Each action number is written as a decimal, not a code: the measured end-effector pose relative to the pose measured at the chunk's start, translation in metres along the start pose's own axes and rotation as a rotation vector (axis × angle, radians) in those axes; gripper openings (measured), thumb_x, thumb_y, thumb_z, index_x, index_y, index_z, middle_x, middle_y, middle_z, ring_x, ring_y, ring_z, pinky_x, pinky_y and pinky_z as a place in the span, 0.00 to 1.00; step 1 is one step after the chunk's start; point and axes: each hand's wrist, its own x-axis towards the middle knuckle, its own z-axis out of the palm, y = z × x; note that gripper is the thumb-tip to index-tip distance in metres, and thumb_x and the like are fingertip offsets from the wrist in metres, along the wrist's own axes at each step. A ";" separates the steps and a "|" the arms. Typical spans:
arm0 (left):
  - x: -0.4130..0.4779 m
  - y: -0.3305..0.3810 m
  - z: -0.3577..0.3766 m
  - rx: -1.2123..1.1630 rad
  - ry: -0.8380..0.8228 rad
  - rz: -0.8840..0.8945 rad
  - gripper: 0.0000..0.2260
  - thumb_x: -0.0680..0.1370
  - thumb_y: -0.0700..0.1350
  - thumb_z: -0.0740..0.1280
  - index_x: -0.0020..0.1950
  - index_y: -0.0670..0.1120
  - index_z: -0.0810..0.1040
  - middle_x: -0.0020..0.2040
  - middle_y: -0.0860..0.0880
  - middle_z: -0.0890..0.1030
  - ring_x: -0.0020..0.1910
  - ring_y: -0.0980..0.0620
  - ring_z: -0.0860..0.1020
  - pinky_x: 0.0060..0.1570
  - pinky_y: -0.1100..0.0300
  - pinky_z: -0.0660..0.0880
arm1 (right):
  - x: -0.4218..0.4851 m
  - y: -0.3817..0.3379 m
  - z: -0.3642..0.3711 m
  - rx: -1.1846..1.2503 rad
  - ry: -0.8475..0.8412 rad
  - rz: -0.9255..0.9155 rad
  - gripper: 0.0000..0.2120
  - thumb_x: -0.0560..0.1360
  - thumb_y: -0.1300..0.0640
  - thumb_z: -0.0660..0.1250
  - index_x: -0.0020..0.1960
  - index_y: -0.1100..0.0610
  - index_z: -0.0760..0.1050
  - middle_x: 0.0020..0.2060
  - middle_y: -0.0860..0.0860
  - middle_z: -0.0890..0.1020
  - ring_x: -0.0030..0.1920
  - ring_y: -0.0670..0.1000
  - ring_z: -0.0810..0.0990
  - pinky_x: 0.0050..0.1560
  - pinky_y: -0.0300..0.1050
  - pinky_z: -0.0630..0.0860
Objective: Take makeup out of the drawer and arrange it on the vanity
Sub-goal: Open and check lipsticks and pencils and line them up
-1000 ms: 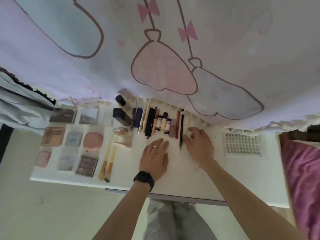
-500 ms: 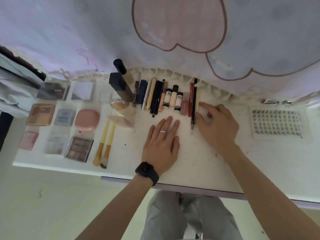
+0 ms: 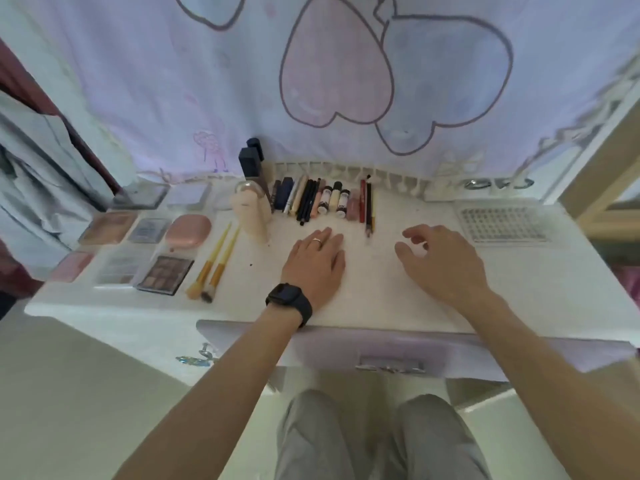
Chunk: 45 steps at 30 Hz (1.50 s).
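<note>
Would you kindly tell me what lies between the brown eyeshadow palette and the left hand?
Two yellow-handled brushes lie side by side between the eyeshadow palette and the left hand, as the head view shows.

Print on the three small white black-capped tubes (image 3: 334,201) was too small to read. A dark round-capped bottle (image 3: 255,144) stood half hidden behind the navy rectangular bottle (image 3: 250,164). The clear plastic palette cases (image 3: 116,270) at the left were blurred, their contents unclear.

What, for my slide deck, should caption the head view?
Left hand flat on the vanity, right hand loosely curled, beside lined-up makeup.
</note>
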 end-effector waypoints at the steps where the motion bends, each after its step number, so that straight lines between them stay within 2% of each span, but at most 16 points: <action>1: -0.003 0.004 -0.003 0.004 0.000 -0.006 0.20 0.84 0.50 0.53 0.76 0.50 0.67 0.78 0.47 0.65 0.77 0.46 0.61 0.75 0.51 0.58 | -0.014 0.008 -0.007 -0.006 0.011 -0.005 0.18 0.78 0.40 0.61 0.66 0.43 0.75 0.58 0.43 0.78 0.61 0.50 0.75 0.59 0.52 0.74; 5: -0.018 0.030 -0.011 -0.017 0.021 -0.008 0.17 0.82 0.46 0.58 0.71 0.52 0.72 0.73 0.49 0.70 0.70 0.46 0.68 0.68 0.52 0.67 | -0.054 0.055 -0.029 -0.052 0.059 0.048 0.17 0.79 0.43 0.62 0.66 0.44 0.76 0.62 0.45 0.78 0.64 0.52 0.72 0.62 0.52 0.72; 9: -0.023 0.073 -0.010 -0.072 0.040 0.075 0.15 0.81 0.47 0.61 0.68 0.52 0.75 0.73 0.50 0.69 0.70 0.49 0.67 0.66 0.53 0.68 | -0.065 0.112 -0.033 -0.193 0.158 0.134 0.25 0.75 0.39 0.54 0.63 0.49 0.78 0.62 0.50 0.80 0.62 0.57 0.74 0.62 0.53 0.71; 11: -0.018 0.096 -0.008 -0.101 0.043 0.118 0.15 0.81 0.48 0.61 0.69 0.53 0.74 0.74 0.51 0.67 0.72 0.49 0.66 0.67 0.53 0.68 | -0.063 0.136 -0.037 -0.223 0.247 0.173 0.22 0.76 0.42 0.58 0.62 0.52 0.80 0.60 0.54 0.81 0.60 0.60 0.75 0.60 0.54 0.72; 14: 0.001 0.132 0.000 -0.106 0.035 0.188 0.17 0.81 0.49 0.61 0.71 0.53 0.71 0.75 0.50 0.65 0.73 0.50 0.63 0.69 0.54 0.66 | -0.061 0.149 -0.047 -0.166 0.349 0.210 0.18 0.76 0.44 0.66 0.62 0.50 0.79 0.61 0.53 0.78 0.61 0.59 0.73 0.62 0.54 0.70; 19: 0.040 0.186 0.023 -0.062 -0.045 0.265 0.24 0.81 0.53 0.60 0.77 0.53 0.62 0.79 0.49 0.59 0.76 0.48 0.59 0.72 0.53 0.63 | -0.057 0.153 -0.049 -0.205 0.270 0.203 0.20 0.78 0.39 0.58 0.67 0.45 0.71 0.66 0.47 0.71 0.66 0.54 0.67 0.66 0.51 0.65; 24: 0.068 0.216 0.048 0.067 -0.121 0.293 0.28 0.82 0.57 0.55 0.80 0.52 0.54 0.81 0.50 0.54 0.80 0.50 0.51 0.77 0.49 0.51 | -0.059 0.159 -0.049 -0.232 0.284 0.188 0.23 0.78 0.37 0.53 0.68 0.44 0.70 0.66 0.46 0.70 0.66 0.53 0.67 0.66 0.50 0.65; 27: 0.060 0.220 0.057 0.096 -0.070 0.310 0.25 0.83 0.56 0.54 0.79 0.51 0.60 0.79 0.49 0.60 0.79 0.50 0.53 0.77 0.49 0.50 | -0.056 0.162 -0.049 -0.196 0.317 0.202 0.25 0.79 0.38 0.56 0.71 0.47 0.67 0.69 0.47 0.70 0.68 0.52 0.66 0.67 0.48 0.65; 30: 0.037 0.214 0.058 0.044 0.036 0.340 0.21 0.81 0.58 0.57 0.72 0.55 0.69 0.72 0.51 0.69 0.75 0.51 0.59 0.75 0.55 0.53 | -0.059 0.160 -0.047 -0.097 0.370 0.259 0.34 0.79 0.36 0.57 0.78 0.53 0.58 0.77 0.52 0.61 0.75 0.54 0.63 0.72 0.50 0.63; 32: 0.021 0.207 0.056 -0.020 0.036 0.344 0.21 0.77 0.62 0.61 0.68 0.58 0.73 0.69 0.53 0.70 0.74 0.53 0.60 0.74 0.58 0.54 | -0.062 0.156 -0.048 -0.050 0.360 0.285 0.40 0.79 0.33 0.54 0.81 0.54 0.49 0.81 0.54 0.52 0.78 0.56 0.57 0.75 0.53 0.58; 34: 0.009 0.199 0.057 -0.074 0.033 0.337 0.21 0.73 0.64 0.64 0.65 0.61 0.74 0.70 0.55 0.68 0.74 0.53 0.58 0.73 0.58 0.54 | -0.062 0.155 -0.049 -0.040 0.341 0.302 0.42 0.79 0.31 0.51 0.82 0.56 0.45 0.82 0.53 0.48 0.79 0.57 0.55 0.77 0.53 0.55; 37: 0.001 0.190 0.057 -0.118 0.082 0.308 0.22 0.70 0.67 0.64 0.62 0.63 0.74 0.77 0.52 0.58 0.77 0.51 0.52 0.75 0.54 0.50 | -0.063 0.153 -0.051 -0.049 0.331 0.309 0.41 0.79 0.32 0.47 0.82 0.58 0.46 0.82 0.51 0.49 0.79 0.55 0.56 0.77 0.52 0.55; 39: 0.000 0.191 0.057 -0.077 0.074 0.278 0.26 0.70 0.70 0.62 0.67 0.66 0.69 0.80 0.50 0.54 0.78 0.50 0.50 0.76 0.51 0.48 | -0.062 0.153 -0.051 -0.061 0.320 0.311 0.40 0.80 0.33 0.46 0.82 0.58 0.47 0.82 0.51 0.51 0.78 0.55 0.57 0.77 0.52 0.56; 42: -0.002 0.195 0.056 0.020 0.044 0.228 0.34 0.70 0.73 0.59 0.75 0.65 0.59 0.78 0.48 0.60 0.76 0.47 0.55 0.71 0.49 0.51 | -0.061 0.155 -0.052 -0.086 0.283 0.319 0.38 0.81 0.33 0.46 0.81 0.58 0.55 0.81 0.51 0.54 0.78 0.55 0.56 0.76 0.53 0.55; 45: -0.002 0.193 0.056 -0.009 0.055 0.184 0.38 0.69 0.73 0.60 0.77 0.62 0.56 0.76 0.48 0.63 0.73 0.45 0.58 0.70 0.49 0.54 | -0.058 0.153 -0.054 -0.095 0.237 0.325 0.35 0.80 0.33 0.49 0.78 0.55 0.61 0.80 0.50 0.56 0.78 0.56 0.55 0.76 0.54 0.54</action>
